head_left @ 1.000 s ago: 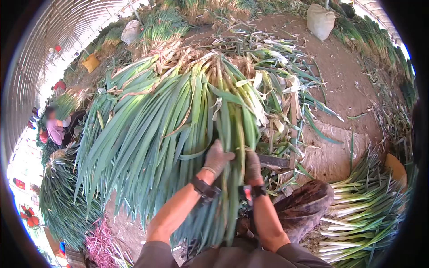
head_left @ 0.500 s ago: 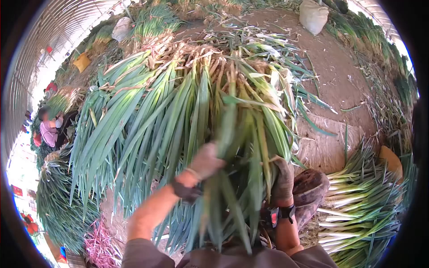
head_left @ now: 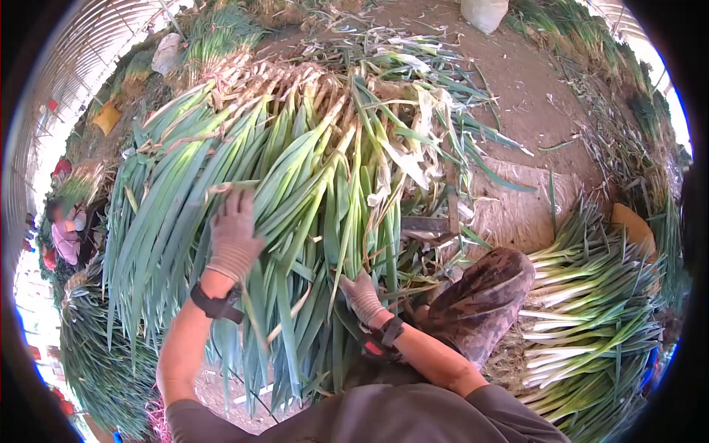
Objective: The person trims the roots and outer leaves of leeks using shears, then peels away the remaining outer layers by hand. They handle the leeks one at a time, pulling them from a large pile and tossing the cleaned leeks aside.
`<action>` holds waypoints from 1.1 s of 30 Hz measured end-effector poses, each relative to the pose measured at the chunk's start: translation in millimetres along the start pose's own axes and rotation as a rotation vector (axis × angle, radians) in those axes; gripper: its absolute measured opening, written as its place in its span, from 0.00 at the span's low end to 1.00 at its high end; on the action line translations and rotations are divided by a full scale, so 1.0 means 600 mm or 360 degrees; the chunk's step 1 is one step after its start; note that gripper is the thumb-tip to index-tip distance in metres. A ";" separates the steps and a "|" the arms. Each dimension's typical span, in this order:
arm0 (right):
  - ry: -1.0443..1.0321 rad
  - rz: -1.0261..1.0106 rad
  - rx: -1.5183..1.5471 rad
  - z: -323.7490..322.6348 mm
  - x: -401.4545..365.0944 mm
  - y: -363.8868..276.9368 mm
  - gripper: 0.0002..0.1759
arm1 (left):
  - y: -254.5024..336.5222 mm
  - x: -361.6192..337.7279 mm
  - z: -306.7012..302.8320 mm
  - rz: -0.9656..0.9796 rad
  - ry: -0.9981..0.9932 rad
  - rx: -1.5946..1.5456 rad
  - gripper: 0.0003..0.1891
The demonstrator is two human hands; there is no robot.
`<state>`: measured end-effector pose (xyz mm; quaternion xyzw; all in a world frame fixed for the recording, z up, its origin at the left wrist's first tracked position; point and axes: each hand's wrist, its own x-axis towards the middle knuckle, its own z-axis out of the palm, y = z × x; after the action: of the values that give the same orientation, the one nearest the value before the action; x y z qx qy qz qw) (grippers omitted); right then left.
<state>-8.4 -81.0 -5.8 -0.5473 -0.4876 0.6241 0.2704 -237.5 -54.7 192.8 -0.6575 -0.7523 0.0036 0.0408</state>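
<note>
A big heap of long green onions (head_left: 177,177) lies before me, roots at the far side and broad blue-green leaves hanging toward me. My left hand (head_left: 235,232), in a dirty knit glove, rests over the leaves left of the middle, fingers stretched out. A dry, curled leaf (head_left: 229,184) lies at its fingertips. Lower and to the right, my gloved right hand (head_left: 362,297) closes at the near edge of the leaves, its fingers partly hidden among them. Loose pale outer skins (head_left: 421,140) hang at the right side of the heap.
Trimmed onions with white stems (head_left: 550,321) lie in a row to my right, beyond my camouflage-clad knee (head_left: 484,299). A flat board (head_left: 517,207) lies on the soil. Another person (head_left: 66,232) sits at far left. A white sack (head_left: 484,13) stands at the back.
My left hand has moved left and up, from the blurred leaves in the middle onto the heap. My right hand has shifted left. Leaves raised before my lap now lie lower on the heap.
</note>
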 end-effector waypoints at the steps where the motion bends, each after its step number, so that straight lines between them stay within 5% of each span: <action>1: -0.0011 -0.0069 -0.0137 -0.007 -0.009 -0.007 0.25 | 0.031 -0.001 -0.016 0.0121 0.0067 -0.0043 0.49; 3: -0.0175 -0.0006 -0.0682 -0.034 -0.026 -0.038 0.31 | 0.098 -0.007 -0.047 0.0636 -0.0179 -0.0361 0.41; 5: -0.0331 -0.0342 -0.1061 -0.092 -0.050 -0.050 0.33 | 0.165 0.005 -0.042 0.0935 -0.0612 -0.0386 0.37; 6: -0.0409 -0.0516 -0.1255 -0.128 -0.059 -0.057 0.33 | 0.200 0.017 -0.037 0.0961 -0.0777 -0.0310 0.37; 8: -0.0475 -0.0284 -0.1032 -0.213 -0.048 -0.105 0.32 | 0.255 0.047 -0.005 0.0934 -0.0867 -0.0152 0.38; 10: 0.0076 -0.0254 -0.0831 -0.280 0.011 -0.102 0.32 | 0.286 0.087 0.055 0.0827 -0.0708 0.0019 0.41; 12: 0.0502 -0.0679 -0.0966 -0.332 0.057 -0.138 0.37 | 0.284 0.121 0.100 0.0569 -0.0568 0.0022 0.42; 14: 0.0595 -0.1077 -0.1063 -0.360 0.146 -0.158 0.49 | 0.272 0.145 0.133 0.0468 -0.0590 0.0017 0.43; 16: 0.0477 -0.0947 -0.1301 -0.364 0.198 -0.216 0.59 | 0.243 0.146 0.168 0.0526 -0.0777 -0.0008 0.44; 17: 0.0418 -0.0879 -0.1418 -0.360 0.223 -0.251 0.64 | 0.235 0.131 0.194 0.0564 -0.0597 -0.0082 0.42; 18: 0.0193 -0.0548 -0.1475 -0.353 0.249 -0.293 0.74 | 0.234 0.121 0.191 0.0559 -0.0589 -0.0164 0.42; 20: 0.0308 -0.0740 -0.1729 -0.337 0.350 -0.279 0.77 | 0.226 0.107 0.191 0.0564 -0.0581 -0.0244 0.43; 25: 0.0370 -0.0271 -0.1683 -0.276 0.507 -0.271 0.81 | 0.208 0.106 0.189 0.0548 -0.0558 -0.0535 0.44; 28: 0.0080 -0.0263 -0.1728 -0.213 0.497 -0.266 0.66 | 0.196 0.114 0.192 0.0563 -0.0599 -0.0646 0.47; 30: 0.0133 -0.0449 -0.2127 -0.184 0.475 -0.233 0.45 | 0.197 0.113 0.184 0.0570 -0.0658 -0.0719 0.49; 31: 0.0134 -0.0723 -0.2062 -0.193 0.444 -0.233 0.25 | 0.195 0.114 0.182 0.0590 -0.0699 -0.0650 0.52; 32: -0.0116 -0.0552 -0.1897 -0.202 0.413 -0.256 0.22 | 0.192 0.112 0.180 0.0601 -0.0682 -0.0645 0.53; 33: -0.0475 -0.0719 -0.1900 -0.217 0.378 -0.244 0.20 | 0.189 0.108 0.180 0.0603 -0.0664 -0.0639 0.54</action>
<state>28.3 212.5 41.3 -0.3949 -0.8855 0.2433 -0.0258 -140.9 30.2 82.1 -0.7656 -0.5946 -0.0025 -0.2455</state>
